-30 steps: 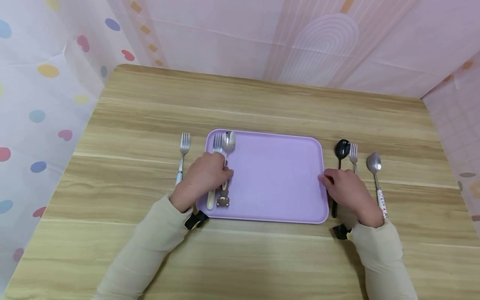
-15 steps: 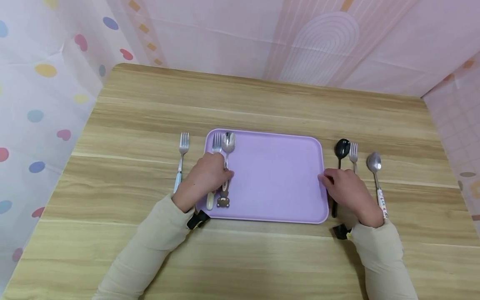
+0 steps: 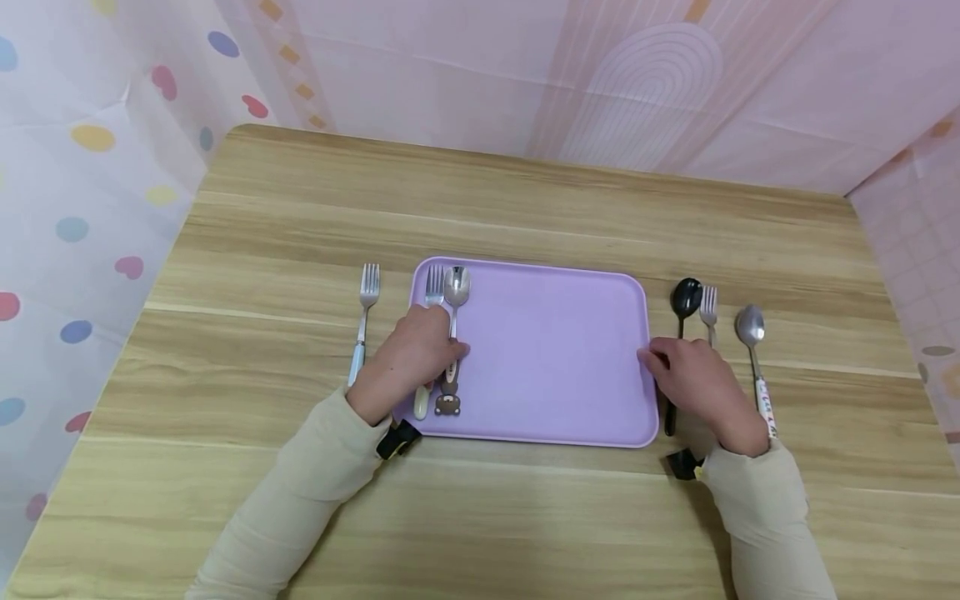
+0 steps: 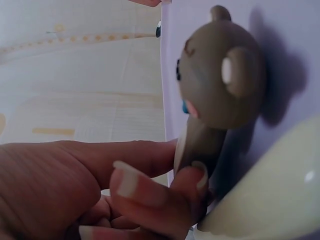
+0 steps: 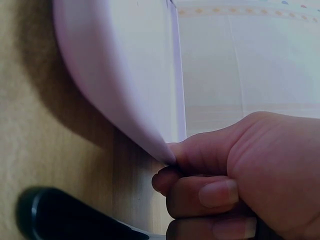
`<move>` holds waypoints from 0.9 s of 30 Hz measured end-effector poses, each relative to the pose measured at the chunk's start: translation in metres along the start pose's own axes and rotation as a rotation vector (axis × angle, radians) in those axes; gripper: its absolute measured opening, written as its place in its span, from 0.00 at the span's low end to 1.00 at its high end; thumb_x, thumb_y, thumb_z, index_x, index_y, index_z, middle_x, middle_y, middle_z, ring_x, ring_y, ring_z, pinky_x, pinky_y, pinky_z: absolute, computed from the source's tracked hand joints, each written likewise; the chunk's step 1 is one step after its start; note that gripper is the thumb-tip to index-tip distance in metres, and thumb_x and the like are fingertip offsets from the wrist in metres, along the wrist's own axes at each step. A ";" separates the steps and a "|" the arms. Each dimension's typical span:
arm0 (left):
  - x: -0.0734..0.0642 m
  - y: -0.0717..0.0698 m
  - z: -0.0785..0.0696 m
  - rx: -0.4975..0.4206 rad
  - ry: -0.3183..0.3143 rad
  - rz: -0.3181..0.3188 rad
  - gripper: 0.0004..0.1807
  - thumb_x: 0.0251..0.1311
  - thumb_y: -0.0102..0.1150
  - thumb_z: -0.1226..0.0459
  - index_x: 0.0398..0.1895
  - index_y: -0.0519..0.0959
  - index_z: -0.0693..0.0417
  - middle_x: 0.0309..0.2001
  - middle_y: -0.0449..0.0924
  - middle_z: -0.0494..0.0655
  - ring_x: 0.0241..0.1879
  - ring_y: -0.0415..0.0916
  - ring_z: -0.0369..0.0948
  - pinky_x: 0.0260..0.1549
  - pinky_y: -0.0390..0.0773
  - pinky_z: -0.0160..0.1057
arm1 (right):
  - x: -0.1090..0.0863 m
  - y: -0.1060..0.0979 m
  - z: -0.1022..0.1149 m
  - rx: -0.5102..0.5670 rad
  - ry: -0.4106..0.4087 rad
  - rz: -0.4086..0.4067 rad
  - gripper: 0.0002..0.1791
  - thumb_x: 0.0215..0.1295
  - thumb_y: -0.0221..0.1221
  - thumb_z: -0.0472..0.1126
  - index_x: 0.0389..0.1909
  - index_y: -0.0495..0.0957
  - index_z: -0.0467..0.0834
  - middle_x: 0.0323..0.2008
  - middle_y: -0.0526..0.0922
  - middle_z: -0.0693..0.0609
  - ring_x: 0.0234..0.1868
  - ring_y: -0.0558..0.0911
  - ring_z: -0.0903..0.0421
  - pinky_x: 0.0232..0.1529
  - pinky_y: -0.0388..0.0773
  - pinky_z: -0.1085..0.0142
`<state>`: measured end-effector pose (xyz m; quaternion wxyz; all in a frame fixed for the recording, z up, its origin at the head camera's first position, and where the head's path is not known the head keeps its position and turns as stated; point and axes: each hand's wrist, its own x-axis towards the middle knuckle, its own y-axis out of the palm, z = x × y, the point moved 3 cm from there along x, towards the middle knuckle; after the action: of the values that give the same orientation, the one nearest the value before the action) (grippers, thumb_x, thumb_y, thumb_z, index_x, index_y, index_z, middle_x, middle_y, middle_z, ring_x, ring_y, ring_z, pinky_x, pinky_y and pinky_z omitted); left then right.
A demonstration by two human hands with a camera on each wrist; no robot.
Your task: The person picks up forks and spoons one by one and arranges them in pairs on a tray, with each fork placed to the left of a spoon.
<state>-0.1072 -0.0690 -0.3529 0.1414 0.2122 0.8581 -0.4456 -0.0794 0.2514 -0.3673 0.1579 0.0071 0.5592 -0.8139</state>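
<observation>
A lilac tray (image 3: 551, 358) lies on the wooden table. On its left side a metal spoon (image 3: 456, 287) with a brown bear-head handle lies beside a fork (image 3: 434, 285) with a cream handle. My left hand (image 3: 418, 348) pinches the spoon's handle between thumb and fingers; the bear head (image 4: 217, 75) sticks out past them in the left wrist view. It covers the middle of the fork. My right hand (image 3: 692, 377) pinches the tray's right rim, with the thumb over the edge and the other fingers curled, as the right wrist view shows.
Left of the tray lies a fork (image 3: 369, 287) with a light blue handle. To its right are a black spoon (image 3: 686, 297), a small fork (image 3: 708, 307) partly under the right hand, and a spoon (image 3: 750, 325) with a patterned handle. A patterned curtain (image 3: 450, 75) hangs behind the table.
The spoon under my left hand has shifted very slightly toward the near side of the tray. My right hand stays on the rim, and the tray has not visibly moved.
</observation>
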 end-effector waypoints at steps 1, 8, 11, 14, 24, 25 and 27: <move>0.000 0.000 0.000 -0.001 0.000 0.000 0.17 0.61 0.59 0.66 0.14 0.73 0.61 0.09 0.71 0.48 0.06 0.69 0.38 0.07 0.67 0.32 | 0.000 0.000 0.000 -0.001 0.001 -0.001 0.14 0.70 0.53 0.40 0.23 0.74 0.43 0.15 0.68 0.54 0.18 0.68 0.56 0.21 0.64 0.62; 0.000 0.000 0.000 0.004 -0.022 0.011 0.18 0.61 0.60 0.66 0.14 0.73 0.61 0.09 0.69 0.47 0.07 0.69 0.39 0.08 0.68 0.33 | -0.001 0.000 0.001 -0.003 -0.001 -0.002 0.14 0.70 0.53 0.40 0.23 0.74 0.43 0.14 0.68 0.53 0.18 0.68 0.56 0.21 0.64 0.62; 0.000 0.000 0.000 0.000 -0.024 0.013 0.17 0.61 0.60 0.65 0.14 0.73 0.61 0.08 0.68 0.46 0.07 0.70 0.40 0.09 0.69 0.33 | 0.000 0.000 0.001 -0.001 0.001 0.005 0.13 0.70 0.53 0.40 0.24 0.74 0.42 0.14 0.68 0.53 0.18 0.68 0.56 0.21 0.64 0.62; -0.001 0.000 0.000 -0.012 -0.022 0.012 0.17 0.61 0.61 0.64 0.15 0.73 0.61 0.09 0.68 0.47 0.07 0.70 0.40 0.08 0.69 0.33 | 0.000 -0.001 0.002 0.000 -0.002 0.008 0.13 0.70 0.53 0.40 0.24 0.75 0.42 0.15 0.68 0.53 0.18 0.68 0.56 0.21 0.64 0.62; -0.003 -0.002 0.000 0.004 0.010 -0.015 0.19 0.59 0.64 0.62 0.13 0.73 0.59 0.08 0.67 0.45 0.07 0.69 0.39 0.10 0.69 0.35 | 0.000 -0.002 0.002 -0.001 -0.006 0.008 0.13 0.70 0.53 0.40 0.25 0.75 0.41 0.15 0.68 0.53 0.18 0.69 0.56 0.21 0.64 0.62; -0.004 -0.003 0.000 0.006 0.008 -0.017 0.19 0.59 0.64 0.62 0.13 0.72 0.59 0.08 0.67 0.45 0.07 0.69 0.39 0.10 0.69 0.35 | 0.000 -0.002 0.002 0.000 -0.007 0.008 0.13 0.70 0.53 0.40 0.25 0.75 0.41 0.15 0.68 0.53 0.18 0.69 0.56 0.21 0.64 0.62; -0.005 -0.004 0.002 0.024 0.015 -0.030 0.19 0.59 0.63 0.61 0.13 0.72 0.58 0.09 0.68 0.45 0.10 0.69 0.39 0.11 0.70 0.36 | 0.000 -0.001 0.002 0.000 -0.005 0.009 0.13 0.70 0.53 0.40 0.24 0.75 0.41 0.15 0.68 0.53 0.18 0.69 0.56 0.21 0.64 0.62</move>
<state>-0.1045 -0.0741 -0.3486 0.1256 0.2041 0.8570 -0.4562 -0.0791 0.2499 -0.3654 0.1627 0.0076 0.5586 -0.8133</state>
